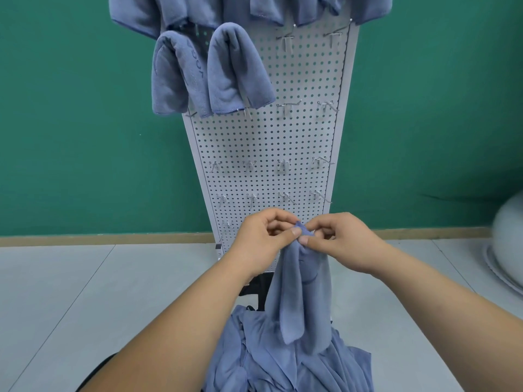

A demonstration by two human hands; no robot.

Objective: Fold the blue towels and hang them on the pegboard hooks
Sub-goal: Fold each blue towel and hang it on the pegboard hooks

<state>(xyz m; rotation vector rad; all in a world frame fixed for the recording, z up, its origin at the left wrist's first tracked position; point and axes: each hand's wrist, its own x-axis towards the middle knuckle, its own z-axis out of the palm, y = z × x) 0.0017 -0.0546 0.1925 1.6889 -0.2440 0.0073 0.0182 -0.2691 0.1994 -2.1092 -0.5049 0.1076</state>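
Item: towel (300, 292), blue, one of many, unfolded.
Place: lower centre of the frame, between the two forearms, in front of the foot of the pegboard (268, 142).
Left hand (263, 239): thumb and forefinger pinch the towel's top corner; the other fingers are curled in.
Right hand (339, 241): pinches the same corner, thumb tip just beside the left thumb tip.
Gap between hands: none to speak of; the fingertips meet at the corner.
Long axis: vertical. The towel hangs straight down from the pinch in a narrow bunched strip, its lower end draped on the pile (283, 363).
Nearer hand: neither; both sit at the same corner, level with each other.
Pile: loose blue towels, bottom centre of the frame, below the hands.
Hung towels (237, 72): two folded over pegs at the upper left of the board; more along the top edge of the frame.
Hooks (285, 107): free ones at the board's upper right and in the rows directly above the hands.
Step, as judged: finding the top edge; folding not yet begun.
Next move calls for: hands parting sideways along that edge to spread the strip flat.
Surroundings: green wall (85, 108), pale floor (85, 292), a white object (509, 241) at the right edge, unidentified.
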